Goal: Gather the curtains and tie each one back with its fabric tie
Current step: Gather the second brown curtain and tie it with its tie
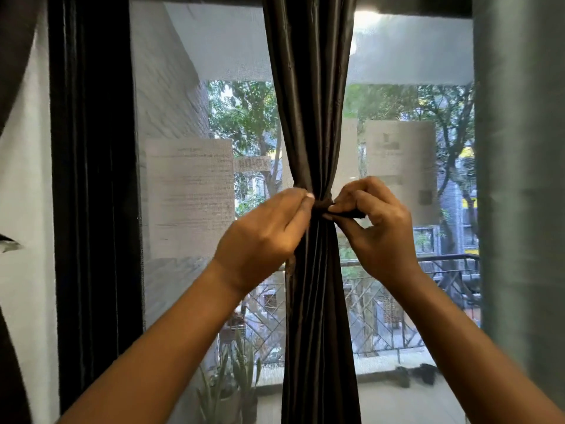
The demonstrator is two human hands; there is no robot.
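Dark curtain (312,117) hangs in the middle of the view, gathered into a narrow waist and flaring out above and below it. Fabric tie (324,205), same dark cloth, wraps the bundle at that waist.

Left hand (269,228) meets the tie from the left. Thumb and forefinger are closed in a narrow pinch against the tie at the curtain's left edge; the remaining fingers are curled beneath. How much cloth sits inside the pinch cannot be told.

Right hand (376,221) is just across the bundle, level with the left. Its fingers are bent, and thumb and fingertips pinch a short free end of the tie that sticks out to the right of the waist. The two grips are separated only by the width of the gathered curtain.

Both forearms are bare, rising from the bottom corners.

Behind the grips: window screen (189,87) with paper sheets (189,191) showing through. Left of the left hand, a black frame post (91,179). Below the hands, beyond the screen, potted plants (229,390). Right of the right hand, a balcony railing (443,264) and a pale grey curtain (519,179).
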